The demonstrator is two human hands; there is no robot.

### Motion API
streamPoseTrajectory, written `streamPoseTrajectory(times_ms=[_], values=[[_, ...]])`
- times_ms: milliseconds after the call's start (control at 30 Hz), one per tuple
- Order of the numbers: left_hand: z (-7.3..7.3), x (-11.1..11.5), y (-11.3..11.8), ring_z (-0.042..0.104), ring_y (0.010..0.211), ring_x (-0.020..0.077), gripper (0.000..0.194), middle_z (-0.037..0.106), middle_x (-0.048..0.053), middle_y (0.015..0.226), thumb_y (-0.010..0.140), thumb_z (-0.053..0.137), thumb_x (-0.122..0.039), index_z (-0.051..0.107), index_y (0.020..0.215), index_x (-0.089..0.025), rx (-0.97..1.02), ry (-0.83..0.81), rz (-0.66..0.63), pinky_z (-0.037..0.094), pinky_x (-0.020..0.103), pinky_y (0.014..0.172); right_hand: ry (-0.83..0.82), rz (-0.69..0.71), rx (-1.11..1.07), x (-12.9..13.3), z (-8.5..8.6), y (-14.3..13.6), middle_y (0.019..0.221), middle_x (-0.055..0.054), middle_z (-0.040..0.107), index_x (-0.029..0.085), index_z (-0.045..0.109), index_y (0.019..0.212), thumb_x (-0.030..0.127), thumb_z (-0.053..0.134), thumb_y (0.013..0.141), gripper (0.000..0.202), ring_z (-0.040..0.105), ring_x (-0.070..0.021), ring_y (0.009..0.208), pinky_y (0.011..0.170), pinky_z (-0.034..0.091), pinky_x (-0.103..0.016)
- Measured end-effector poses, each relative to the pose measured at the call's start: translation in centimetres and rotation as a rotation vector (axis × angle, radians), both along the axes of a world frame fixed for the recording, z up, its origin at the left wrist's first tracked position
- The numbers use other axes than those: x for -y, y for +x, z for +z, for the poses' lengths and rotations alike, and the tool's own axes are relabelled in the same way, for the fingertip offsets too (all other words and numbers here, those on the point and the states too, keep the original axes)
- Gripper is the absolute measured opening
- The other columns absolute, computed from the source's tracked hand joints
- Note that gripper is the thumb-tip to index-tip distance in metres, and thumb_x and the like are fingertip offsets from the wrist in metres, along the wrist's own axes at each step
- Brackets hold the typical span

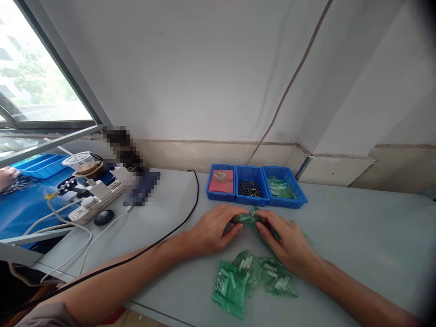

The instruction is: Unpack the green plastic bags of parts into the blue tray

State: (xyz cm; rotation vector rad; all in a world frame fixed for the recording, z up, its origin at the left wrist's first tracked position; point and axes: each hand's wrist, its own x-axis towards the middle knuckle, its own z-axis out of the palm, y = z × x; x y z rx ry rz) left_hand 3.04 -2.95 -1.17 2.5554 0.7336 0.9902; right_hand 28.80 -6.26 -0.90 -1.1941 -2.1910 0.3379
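Note:
Between my two hands is a small green plastic bag [250, 219], pinched from both sides over the table. My left hand [213, 229] grips its left end with thumb and fingers. My right hand [289, 240] closes on the right end, and more green plastic shows behind and under it. What the held bag contains is hard to make out. Nearer me lie several green bags [230, 290] with pale, rod-like pieces and printed white marks visible through the plastic.
Behind my hands stand three joined blue bins: one with a red sheet [221, 180], one with dark metal screws or pins [250, 188], one with green bags [281, 187]. A black cable [177, 225] crosses my left forearm. Power strips [97, 200], a lidded cup [81, 162] and another person's hand [8, 177] are left.

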Motion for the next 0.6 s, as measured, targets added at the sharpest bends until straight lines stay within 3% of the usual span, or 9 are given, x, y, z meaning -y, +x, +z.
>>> streamPoseTrajectory(times_ms=[600], values=[[0.00, -0.04, -0.03, 0.071, 0.107, 0.0225, 0.031, 0.074, 0.011, 0.124, 0.110, 0.052, -0.029, 0.056, 0.139, -0.018, -0.028, -0.001, -0.006, 0.057, 0.039, 0.101, 0.019, 0.011, 0.005, 0.02, -0.12, -0.03, 0.100, -0.005, 0.076, 0.026, 0.057, 0.126, 0.029, 0.046, 0.111, 0.019, 0.074, -0.0224, 0.084, 0.072, 0.058, -0.034]])
